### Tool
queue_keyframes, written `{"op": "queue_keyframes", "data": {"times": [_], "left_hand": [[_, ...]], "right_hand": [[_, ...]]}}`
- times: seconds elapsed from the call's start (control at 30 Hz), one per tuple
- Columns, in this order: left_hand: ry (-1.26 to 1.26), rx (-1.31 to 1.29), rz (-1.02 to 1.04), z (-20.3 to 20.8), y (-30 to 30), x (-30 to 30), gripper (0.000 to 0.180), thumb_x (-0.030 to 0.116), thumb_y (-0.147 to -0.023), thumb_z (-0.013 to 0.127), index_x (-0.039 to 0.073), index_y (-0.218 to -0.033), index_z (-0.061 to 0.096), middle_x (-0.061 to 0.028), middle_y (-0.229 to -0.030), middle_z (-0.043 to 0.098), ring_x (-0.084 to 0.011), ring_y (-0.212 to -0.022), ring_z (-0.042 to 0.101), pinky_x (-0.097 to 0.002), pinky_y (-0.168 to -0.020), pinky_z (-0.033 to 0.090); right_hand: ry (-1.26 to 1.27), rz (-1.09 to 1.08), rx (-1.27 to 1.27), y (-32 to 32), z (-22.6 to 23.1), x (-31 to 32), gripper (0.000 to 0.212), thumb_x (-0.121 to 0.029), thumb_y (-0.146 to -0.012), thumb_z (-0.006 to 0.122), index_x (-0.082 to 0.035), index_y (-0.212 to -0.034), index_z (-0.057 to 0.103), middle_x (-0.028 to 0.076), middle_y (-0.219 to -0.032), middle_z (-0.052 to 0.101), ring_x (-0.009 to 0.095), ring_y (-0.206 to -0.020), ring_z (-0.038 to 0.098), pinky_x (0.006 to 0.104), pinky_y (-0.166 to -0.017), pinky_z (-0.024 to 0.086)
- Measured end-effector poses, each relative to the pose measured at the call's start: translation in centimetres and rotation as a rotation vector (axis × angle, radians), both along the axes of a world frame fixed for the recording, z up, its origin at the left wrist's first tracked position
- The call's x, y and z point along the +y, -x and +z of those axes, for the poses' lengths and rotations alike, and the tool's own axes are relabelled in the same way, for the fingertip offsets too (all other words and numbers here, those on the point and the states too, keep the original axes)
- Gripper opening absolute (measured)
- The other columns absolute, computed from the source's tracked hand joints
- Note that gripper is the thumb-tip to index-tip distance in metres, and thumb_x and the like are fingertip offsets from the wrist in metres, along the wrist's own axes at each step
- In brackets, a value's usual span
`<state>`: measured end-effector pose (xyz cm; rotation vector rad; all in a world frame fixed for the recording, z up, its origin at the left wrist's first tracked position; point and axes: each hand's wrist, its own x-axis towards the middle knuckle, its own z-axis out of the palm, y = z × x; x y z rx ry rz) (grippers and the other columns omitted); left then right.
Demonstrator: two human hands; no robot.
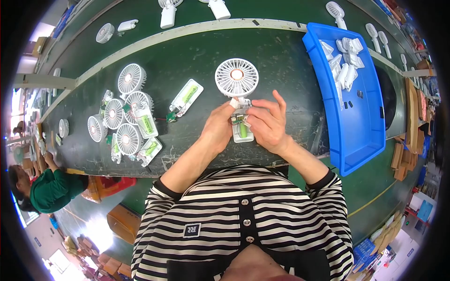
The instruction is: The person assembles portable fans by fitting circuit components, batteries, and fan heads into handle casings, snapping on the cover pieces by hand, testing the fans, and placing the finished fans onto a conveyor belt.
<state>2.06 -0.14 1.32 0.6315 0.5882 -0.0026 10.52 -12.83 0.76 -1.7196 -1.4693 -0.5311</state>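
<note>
Single head-worn fisheye view, looked steeply down from above the person's chest, faced the dark green workbench [197, 51], close over the hands, edges bent toward a black rim.

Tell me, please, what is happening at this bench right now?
A person holds a small white handheld fan with an open handle over the dark green belt. The left hand grips the handle, and the right hand touches its exposed green battery. More unfinished fans lie left; a blue plastic tray holds white covers.
</note>
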Motion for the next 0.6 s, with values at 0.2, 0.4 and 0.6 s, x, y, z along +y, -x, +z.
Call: {"op": "queue_keyframes", "data": {"times": [0.2, 0.4, 0.6], "left_hand": [[-0.039, 0.061, 0.007, 0.8, -0.2, -0.4, 0.029, 0.023, -0.091, 0.046, -0.001, -0.106, 0.053, -0.0073, -0.097, 0.058, -0.0143, -0.084, 0.056, -0.0295, -0.073, 0.047], [-0.067, 0.147, -0.099, 1.4, -0.9, 0.3, 0.027, 0.020, -0.089, 0.045, -0.001, -0.103, 0.054, -0.0082, -0.095, 0.059, -0.0166, -0.081, 0.058, -0.0315, -0.071, 0.049], [0.022, 0.115, -0.122, 1.9, -0.8, 0.7, 0.031, 0.019, -0.089, 0.036, -0.002, -0.108, 0.050, -0.0099, -0.103, 0.057, -0.0204, -0.095, 0.055, -0.0343, -0.084, 0.043]], "right_hand": [[0.089, -0.001, 0.030, -0.6, 0.2, -0.7, 0.017, -0.003, -0.058, 0.061, -0.004, -0.075, 0.057, 0.006, -0.081, 0.059, 0.024, -0.086, 0.057, 0.0526, -0.094, 0.029], [0.121, 0.023, 0.260, -0.5, 1.4, -0.7, 0.021, 0.002, -0.061, 0.060, -0.001, -0.081, 0.056, 0.010, -0.087, 0.056, 0.027, -0.083, 0.055, 0.0407, -0.077, 0.044], [0.150, 0.104, 0.422, -1.1, 2.4, -0.7, 0.023, 0.011, -0.063, 0.053, 0.004, -0.084, 0.053, 0.014, -0.094, 0.052, 0.030, -0.081, 0.054, 0.0335, -0.066, 0.046]]}}
